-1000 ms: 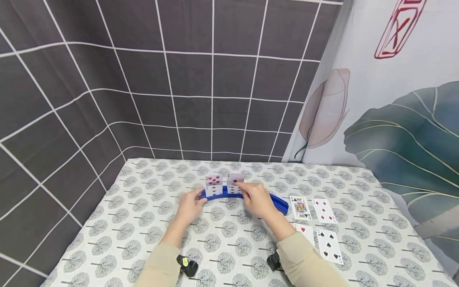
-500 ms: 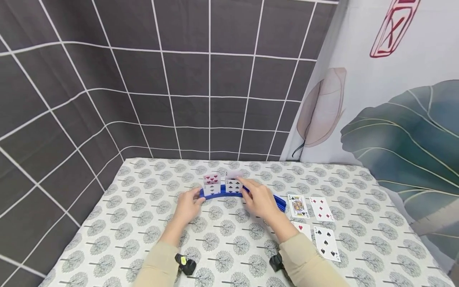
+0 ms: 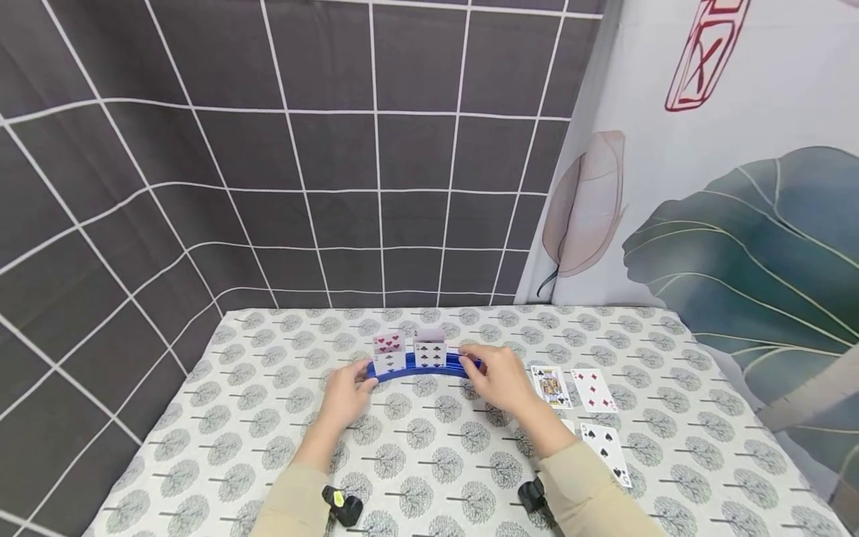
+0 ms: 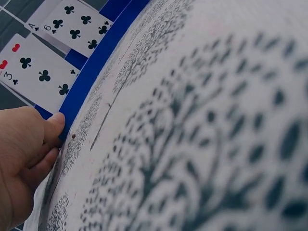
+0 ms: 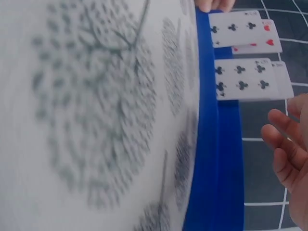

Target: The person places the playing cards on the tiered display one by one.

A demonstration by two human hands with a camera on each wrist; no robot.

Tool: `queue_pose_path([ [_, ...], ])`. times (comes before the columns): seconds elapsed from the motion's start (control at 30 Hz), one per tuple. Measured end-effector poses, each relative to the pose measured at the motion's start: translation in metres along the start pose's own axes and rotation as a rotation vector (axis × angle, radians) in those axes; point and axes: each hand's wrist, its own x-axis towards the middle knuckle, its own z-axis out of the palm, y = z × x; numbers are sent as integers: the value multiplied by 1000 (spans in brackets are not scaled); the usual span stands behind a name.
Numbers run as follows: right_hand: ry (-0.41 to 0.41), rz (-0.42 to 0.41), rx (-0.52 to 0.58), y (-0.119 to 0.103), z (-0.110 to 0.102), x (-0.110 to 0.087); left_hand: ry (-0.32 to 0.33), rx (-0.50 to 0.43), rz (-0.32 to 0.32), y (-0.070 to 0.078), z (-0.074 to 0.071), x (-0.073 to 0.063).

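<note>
A curved blue playing-card holder [image 3: 429, 365] stands on the table. My left hand [image 3: 345, 391] pinches its left end, the thumb [image 4: 55, 126] on the front wall. Near that end a three of clubs [image 4: 41, 74] stands in front of a hearts card [image 3: 388, 342]. To their right is a six of clubs [image 5: 240, 79], with an ace of clubs [image 4: 41, 31] partly hidden behind it. My right hand [image 3: 499, 377] is over the holder's right part, its fingers [image 5: 284, 127] loosely bent and apart from the six of clubs, holding nothing.
Face up on the right lie a king of clubs [image 3: 551, 386], a five of diamonds [image 3: 593, 390] and a five of spades [image 3: 605, 451]. Another card is mostly hidden by my right forearm. A tree-patterned cloth [image 3: 416, 462] covers the table; a dark grid curtain [image 3: 335, 149] hangs behind.
My right hand has let go of the cards right of the three of clubs and moved right. The six of clubs now shows fully, with the ace lower behind it. My left hand stays put.
</note>
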Motion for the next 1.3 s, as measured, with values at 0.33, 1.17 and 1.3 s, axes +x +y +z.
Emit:
queue_pose_path([
  [0.33, -7, 84, -1, 12, -29, -6, 13, 12, 1, 0, 1, -2],
  [1.17, -81, 232, -3, 50, -78, -27, 11, 24, 6, -2, 2, 0],
  [1.3, -79, 251, -1, 56, -80, -33, 15, 31, 11, -1, 2, -1],
])
